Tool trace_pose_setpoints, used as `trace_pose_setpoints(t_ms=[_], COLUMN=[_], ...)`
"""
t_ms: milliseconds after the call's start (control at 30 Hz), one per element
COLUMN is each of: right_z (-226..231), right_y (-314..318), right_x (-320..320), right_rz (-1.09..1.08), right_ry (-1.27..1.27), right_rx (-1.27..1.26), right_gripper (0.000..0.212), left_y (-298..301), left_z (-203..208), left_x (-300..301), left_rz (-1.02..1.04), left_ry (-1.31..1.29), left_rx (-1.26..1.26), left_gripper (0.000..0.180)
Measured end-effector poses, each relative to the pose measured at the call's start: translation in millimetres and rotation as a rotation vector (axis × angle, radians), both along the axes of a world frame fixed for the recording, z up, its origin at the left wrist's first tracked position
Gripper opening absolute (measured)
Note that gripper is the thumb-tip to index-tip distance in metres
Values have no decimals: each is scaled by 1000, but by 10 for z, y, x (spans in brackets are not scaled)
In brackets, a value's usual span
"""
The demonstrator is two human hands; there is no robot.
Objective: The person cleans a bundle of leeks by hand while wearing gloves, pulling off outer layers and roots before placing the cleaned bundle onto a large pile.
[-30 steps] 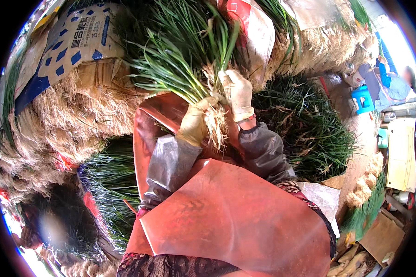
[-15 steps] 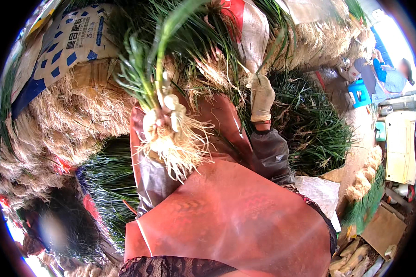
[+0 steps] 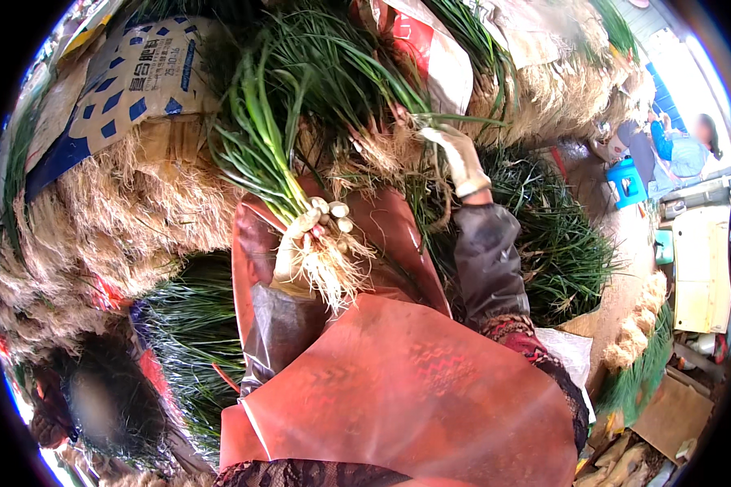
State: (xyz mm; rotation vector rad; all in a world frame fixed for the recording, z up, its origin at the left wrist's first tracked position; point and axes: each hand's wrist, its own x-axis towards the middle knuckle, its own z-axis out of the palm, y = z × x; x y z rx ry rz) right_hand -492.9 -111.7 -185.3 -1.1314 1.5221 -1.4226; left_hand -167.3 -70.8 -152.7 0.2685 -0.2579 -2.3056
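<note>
My left hand (image 3: 299,230), in a pale glove, is closed round a bunch of green onions (image 3: 261,138). Their leaves point up and away, and the pale roots (image 3: 335,272) hang over my apron; the gloved fingers wrap across the white stems. To the right, my right hand (image 3: 456,156), also gloved, reaches forward to a heap of green onions (image 3: 325,61). Its fingertips come together at the base of a stalk lying at the heap's near right edge, though the fingers partly hide the hold.
Stacked onions with dense roots (image 3: 130,191) rise at left, under a printed white sack (image 3: 142,69). More green onions (image 3: 544,235) lie beside my right arm, and others (image 3: 191,325) at lower left. A person (image 3: 690,150) sits far right near a blue plastic stool (image 3: 626,183).
My left hand has lowered the bunch slightly toward me, and its leaves now lean left. My right hand has turned and stretched toward the heap, its fingers now pointing left at a stalk.
</note>
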Motion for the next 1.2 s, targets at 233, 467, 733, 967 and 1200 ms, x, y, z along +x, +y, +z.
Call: trace_pose_setpoints(t_ms=[233, 467, 733, 967, 1200], right_z=[181, 180, 429, 256, 105], right_y=[450, 582, 902, 954, -779], right_x=[555, 1094, 625, -124, 582], right_rz=[196, 145, -406, -608, -238], right_ry=[-597, -412, -61, 1391, 1273], right_rx=[79, 14, 10, -81, -25], right_gripper=[27, 30, 20, 22, 33], left_y=[-22, 50, 66, -158, -69], left_z=[-59, -154, 113, 174, 156], left_x=[-404, -447, -134, -36, -141], left_rz=[-250, -155, 20, -34, 1], left_ry=[1, -268, -348, -32, -162], left_rx=[183, 124, -96, 6, 24], left_gripper=[30, 25, 22, 17, 25])
